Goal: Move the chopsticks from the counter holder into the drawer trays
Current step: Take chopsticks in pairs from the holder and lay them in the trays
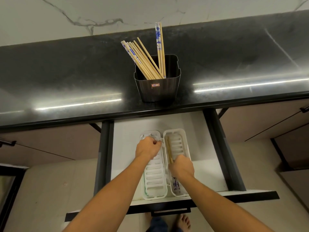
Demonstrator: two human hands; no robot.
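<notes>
In the open white drawer (127, 131) below the black square holder (158, 88), the right hand (181, 166) gripped wooden chopsticks (168, 149) in the right slotted white tray (179, 141); the left hand (148, 148) was curled on the left tray (154, 180).

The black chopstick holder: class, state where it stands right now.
In the head view the black holder stands upright at centre on the dark counter, near its front edge, directly above the open drawer with two white trays.

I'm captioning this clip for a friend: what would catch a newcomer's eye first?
The black holder on the dark counter, bristling with chopsticks. Below it, in the open drawer, both hands work over two white trays; the right hand grips chopsticks in the right tray.
</notes>
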